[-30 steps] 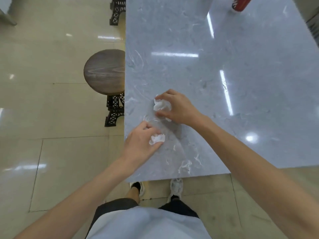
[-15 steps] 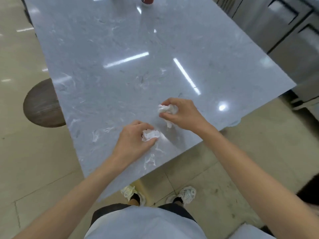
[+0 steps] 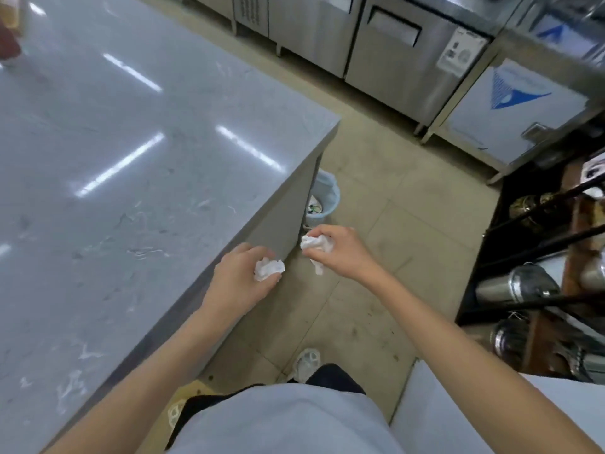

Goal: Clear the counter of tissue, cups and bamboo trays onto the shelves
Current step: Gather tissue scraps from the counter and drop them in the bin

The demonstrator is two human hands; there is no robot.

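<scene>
both hands now off the counter [image 3: 131, 165]. left hand [image 3: 240, 280] clutches a tissue wad [image 3: 269, 269]; right hand [image 3: 340, 253] pinches a second wad [image 3: 317, 244], carried clear for disposal. bin [image 3: 322, 199] at 12 o'clock; shelves [image 3: 540, 290] at 3 o'clock.

The counter [image 3: 137, 165] is topped with glossy, veined grey stone in which ceiling lights are mirrored. Crumpled white tissue paper is gripped in the left hand [image 3: 244, 280] and the right hand [image 3: 340, 252]. Brushed stainless steel is seen on the cabinets [image 3: 393, 50]. Matt beige tile, scuffed and speckled, covers the floor [image 3: 393, 231]. The bin [image 3: 322, 199] looks like pale blue plastic.
</scene>
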